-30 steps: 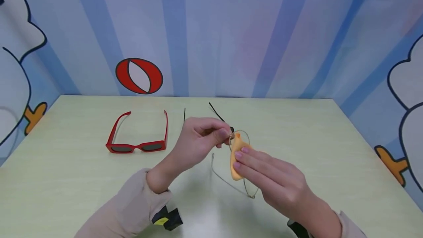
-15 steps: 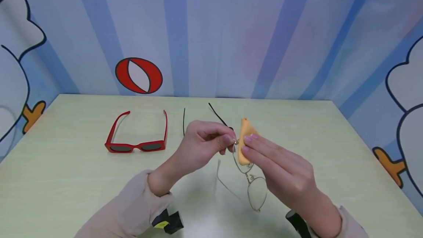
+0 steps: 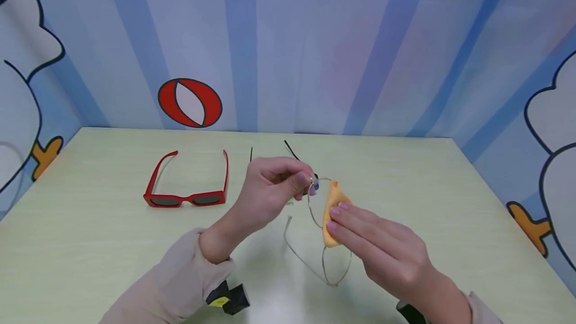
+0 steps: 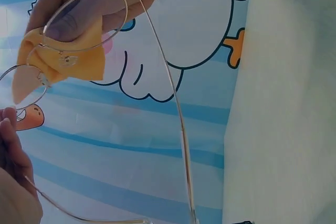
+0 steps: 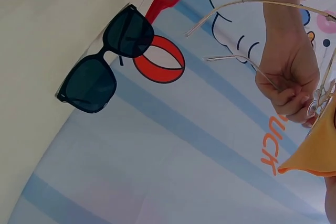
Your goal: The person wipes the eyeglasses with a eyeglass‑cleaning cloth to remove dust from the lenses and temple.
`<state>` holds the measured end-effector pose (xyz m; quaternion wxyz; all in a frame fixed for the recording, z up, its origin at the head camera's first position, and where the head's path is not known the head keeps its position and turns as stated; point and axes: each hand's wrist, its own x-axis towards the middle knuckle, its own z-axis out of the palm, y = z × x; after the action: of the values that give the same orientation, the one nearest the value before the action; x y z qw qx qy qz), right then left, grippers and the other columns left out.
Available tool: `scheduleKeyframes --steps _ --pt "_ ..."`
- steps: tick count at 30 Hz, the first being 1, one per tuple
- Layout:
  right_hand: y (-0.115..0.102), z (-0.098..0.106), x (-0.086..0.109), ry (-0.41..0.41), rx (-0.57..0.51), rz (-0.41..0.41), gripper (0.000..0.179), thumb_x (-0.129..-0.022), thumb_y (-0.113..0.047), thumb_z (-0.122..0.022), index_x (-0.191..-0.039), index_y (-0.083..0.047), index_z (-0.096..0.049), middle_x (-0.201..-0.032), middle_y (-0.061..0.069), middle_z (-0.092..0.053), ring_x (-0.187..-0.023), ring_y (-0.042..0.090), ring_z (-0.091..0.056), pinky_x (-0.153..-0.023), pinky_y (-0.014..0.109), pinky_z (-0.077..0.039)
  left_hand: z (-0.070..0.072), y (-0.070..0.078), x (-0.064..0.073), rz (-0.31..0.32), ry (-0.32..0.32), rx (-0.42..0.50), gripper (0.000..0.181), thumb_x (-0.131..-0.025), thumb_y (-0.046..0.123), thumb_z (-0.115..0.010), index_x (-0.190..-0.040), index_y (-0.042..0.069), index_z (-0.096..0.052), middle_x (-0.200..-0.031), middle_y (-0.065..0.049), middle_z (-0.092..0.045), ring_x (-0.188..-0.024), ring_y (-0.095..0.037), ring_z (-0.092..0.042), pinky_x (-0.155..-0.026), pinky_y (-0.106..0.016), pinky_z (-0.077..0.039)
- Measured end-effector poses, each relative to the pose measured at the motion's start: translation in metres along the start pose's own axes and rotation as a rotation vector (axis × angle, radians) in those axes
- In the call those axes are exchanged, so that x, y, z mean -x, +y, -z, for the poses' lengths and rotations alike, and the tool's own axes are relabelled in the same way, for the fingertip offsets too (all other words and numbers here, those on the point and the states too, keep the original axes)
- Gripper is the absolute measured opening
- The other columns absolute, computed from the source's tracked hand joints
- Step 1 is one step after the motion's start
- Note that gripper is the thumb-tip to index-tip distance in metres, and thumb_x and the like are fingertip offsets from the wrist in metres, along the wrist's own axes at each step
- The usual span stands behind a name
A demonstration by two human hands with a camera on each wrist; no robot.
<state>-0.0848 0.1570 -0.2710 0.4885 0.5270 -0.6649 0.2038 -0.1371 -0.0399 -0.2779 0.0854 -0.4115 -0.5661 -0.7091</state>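
By cloth — nosepads, hidden from head view

Striped blue backdrop, pale table

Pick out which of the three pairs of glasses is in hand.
The gold wire-rimmed glasses: the left hand pinches them while the right hand holds a yellow cloth against them. The red sunglasses and black sunglasses rest on the table.

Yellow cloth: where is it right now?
In the head view, the yellow cloth is just right of centre, pinched in the right hand and hiding part of the thin-framed glasses that the left hand holds.
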Motion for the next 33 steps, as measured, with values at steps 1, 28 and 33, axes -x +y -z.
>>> scheduleKeyframes --steps 1,28,33 --pt "-0.001 -0.001 -0.002 0.004 -0.001 0.018 0.017 -0.092 -0.008 -0.058 -0.09 0.003 -0.071 -0.093 0.014 -0.07 -0.093 0.02 -0.067 -0.075 0.028 -0.052 -0.001 0.0 0.0 0.005 -0.009 0.005 0.042 -0.087 0.028 -0.062 -0.087 -0.014 -0.061 -0.071 -0.021 -0.059 -0.063 -0.015 -0.053 -0.056 -0.025 -0.048" --pt "0.001 -0.003 -0.006 0.027 0.017 0.013 0.016 -0.091 -0.007 -0.059 -0.092 0.003 -0.071 -0.095 0.014 -0.07 -0.095 0.02 -0.066 -0.073 0.03 -0.052 -0.005 0.003 -0.001 0.024 0.075 0.034 0.051 -0.084 0.034 -0.062 -0.086 -0.016 -0.06 -0.071 -0.011 -0.059 -0.062 -0.013 -0.05 -0.054 -0.021 -0.045" --pt "0.004 -0.005 -0.013 0.046 0.047 0.006 0.014 -0.091 -0.003 -0.059 -0.095 0.002 -0.071 -0.097 0.014 -0.069 -0.09 0.024 -0.067 -0.074 0.031 -0.053 -0.01 0.001 0.001 0.045 0.019 0.024 0.049 -0.085 0.033 -0.062 -0.088 -0.016 -0.061 -0.074 -0.026 -0.06 -0.063 -0.013 -0.055 -0.055 -0.023 -0.047"
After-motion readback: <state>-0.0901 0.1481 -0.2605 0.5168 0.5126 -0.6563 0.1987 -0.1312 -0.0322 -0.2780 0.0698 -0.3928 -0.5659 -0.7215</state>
